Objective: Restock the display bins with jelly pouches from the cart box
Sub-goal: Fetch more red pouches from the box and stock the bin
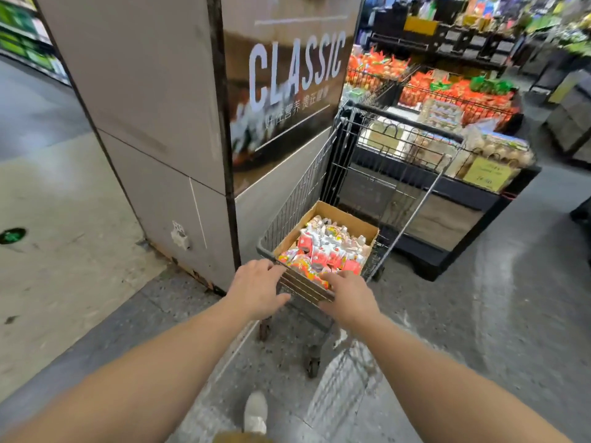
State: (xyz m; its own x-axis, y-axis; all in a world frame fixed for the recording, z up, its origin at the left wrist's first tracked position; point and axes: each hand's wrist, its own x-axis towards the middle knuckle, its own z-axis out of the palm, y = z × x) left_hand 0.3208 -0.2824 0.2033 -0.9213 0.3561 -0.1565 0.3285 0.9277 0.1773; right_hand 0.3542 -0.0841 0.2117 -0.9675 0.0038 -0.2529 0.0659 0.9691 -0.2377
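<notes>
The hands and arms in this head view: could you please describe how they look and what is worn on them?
Both arms are bare as far as the frame shows, with no sleeves in sight. The left hand and right hand wear no gloves, and no watch, ring or wristband is visible.

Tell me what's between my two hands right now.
In the head view, the near wall of the cardboard box of jelly pouches spans the gap between the left hand and right hand.

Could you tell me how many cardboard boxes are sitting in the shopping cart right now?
1. The cardboard box sits in the shopping cart at its near end, just beyond both hands, holding jelly pouches.
</notes>
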